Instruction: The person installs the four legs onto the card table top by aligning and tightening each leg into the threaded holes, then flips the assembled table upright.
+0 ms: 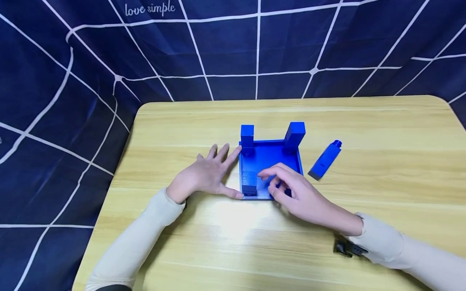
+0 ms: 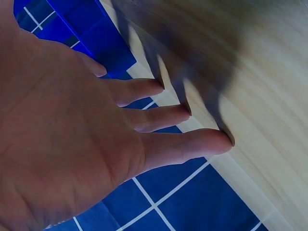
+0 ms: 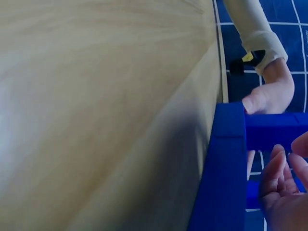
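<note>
A blue square panel with a raised rim lies on the table, and three square blue legs stand up from its corners: back left, back right and front left. Spread flat beside the left rim is my left hand, its thumb at the front-left corner and its index fingertip at the rim further back. My right hand hovers over the panel's front right part, fingers loosely bent with nothing between them, fingertips just right of the front-left leg. It hides the front-right corner.
A loose blue leg with a threaded end lies to the right of the panel. All this is on a light wooden table with rounded back corners. Dark blue cloth with white grid lines hangs behind and at the left.
</note>
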The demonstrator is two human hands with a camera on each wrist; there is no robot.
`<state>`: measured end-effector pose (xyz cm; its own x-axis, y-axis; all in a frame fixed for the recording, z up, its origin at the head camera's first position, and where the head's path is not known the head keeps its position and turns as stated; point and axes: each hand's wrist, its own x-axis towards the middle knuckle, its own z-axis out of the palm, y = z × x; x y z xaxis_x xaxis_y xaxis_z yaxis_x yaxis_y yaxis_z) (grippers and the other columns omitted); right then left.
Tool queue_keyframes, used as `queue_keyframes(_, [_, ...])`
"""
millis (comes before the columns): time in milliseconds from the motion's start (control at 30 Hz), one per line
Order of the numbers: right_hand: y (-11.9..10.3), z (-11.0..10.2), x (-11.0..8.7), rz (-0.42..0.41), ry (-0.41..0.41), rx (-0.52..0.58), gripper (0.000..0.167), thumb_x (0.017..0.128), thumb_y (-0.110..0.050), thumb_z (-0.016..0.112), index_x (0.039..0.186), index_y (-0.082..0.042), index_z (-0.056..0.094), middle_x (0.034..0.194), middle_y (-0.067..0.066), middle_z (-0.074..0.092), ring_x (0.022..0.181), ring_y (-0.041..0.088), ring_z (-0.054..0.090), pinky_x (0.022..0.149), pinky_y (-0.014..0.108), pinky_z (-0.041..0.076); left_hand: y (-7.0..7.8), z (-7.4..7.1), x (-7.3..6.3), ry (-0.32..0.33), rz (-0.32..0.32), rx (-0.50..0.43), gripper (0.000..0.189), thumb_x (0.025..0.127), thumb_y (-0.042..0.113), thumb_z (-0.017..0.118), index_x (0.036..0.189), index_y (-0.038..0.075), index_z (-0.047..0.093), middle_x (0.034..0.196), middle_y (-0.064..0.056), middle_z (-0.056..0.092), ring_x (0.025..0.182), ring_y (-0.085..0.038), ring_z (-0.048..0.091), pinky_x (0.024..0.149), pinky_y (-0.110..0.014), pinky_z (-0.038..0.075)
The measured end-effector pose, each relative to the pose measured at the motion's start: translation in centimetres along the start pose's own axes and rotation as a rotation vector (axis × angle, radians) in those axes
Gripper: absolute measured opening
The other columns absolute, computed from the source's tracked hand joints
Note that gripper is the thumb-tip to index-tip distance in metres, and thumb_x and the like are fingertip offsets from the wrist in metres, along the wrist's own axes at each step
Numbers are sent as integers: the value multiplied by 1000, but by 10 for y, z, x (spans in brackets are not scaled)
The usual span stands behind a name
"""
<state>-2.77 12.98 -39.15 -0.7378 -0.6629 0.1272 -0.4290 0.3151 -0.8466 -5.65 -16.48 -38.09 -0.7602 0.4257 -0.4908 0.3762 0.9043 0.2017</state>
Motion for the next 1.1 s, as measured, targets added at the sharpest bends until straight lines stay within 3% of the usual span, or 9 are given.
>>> queue_keyframes(200, [4, -17, -8, -28, 66, -41, 33, 105, -1, 68, 134, -16, 71, 113, -2, 69, 88, 11, 63, 75, 25, 53, -2, 0, -2, 4, 7, -5, 138, 82, 95, 63, 174, 30, -16, 182, -19, 0, 161, -56, 4, 114, -84, 26])
queue_keyframes(400, [8, -37, -17, -63, 133, -21, 40, 100, 8, 71, 130, -19, 73, 98, -5, 65, 74, 11, 58, 62, 25, 47, -3, 0, -1, 4, 9, -5, 138, 82, 94, 64, 174, 30, -17, 182, -18, 0, 161, -56, 4, 114, -83, 25])
queue_keyframes(567, [15, -51, -25, -53, 169, -12, 44, 98, 13, 71, 132, -15, 74, 98, 3, 65, 74, 14, 61, 66, 23, 49, -4, 1, 0, 1, 8, -2, 139, 81, 94, 64, 174, 30, -17, 182, -18, 0, 161, -56, 5, 114, -84, 24])
queue_keyframes(767, [25, -65, -35, -5, 198, -70, 37, 99, 11, 71, 131, -8, 74, 94, 0, 62, 75, 13, 60, 67, 24, 48, -4, 0, -1, 0, 9, 0, 138, 82, 94, 64, 174, 30, -17, 182, -18, -1, 161, -56, 4, 114, -83, 25])
queue_keyframes(967, [38, -74, -40, 0, 227, -158, 46, 95, 10, 78, 132, -17, 73, 90, -5, 58, 77, 10, 55, 64, 26, 45, -3, 1, -1, 1, 8, 3, 138, 82, 94, 64, 174, 30, -16, 182, -18, 0, 162, -56, 5, 114, -83, 26])
queue_keyframes(1100, [45, -81, -44, 19, 233, -213, 58, 92, 9, 81, 142, -18, 70, 95, -5, 60, 77, 9, 54, 57, 26, 41, -3, 1, -1, 0, 5, 3, 138, 82, 94, 64, 174, 30, -17, 182, -17, -1, 162, -55, 4, 114, -83, 25])
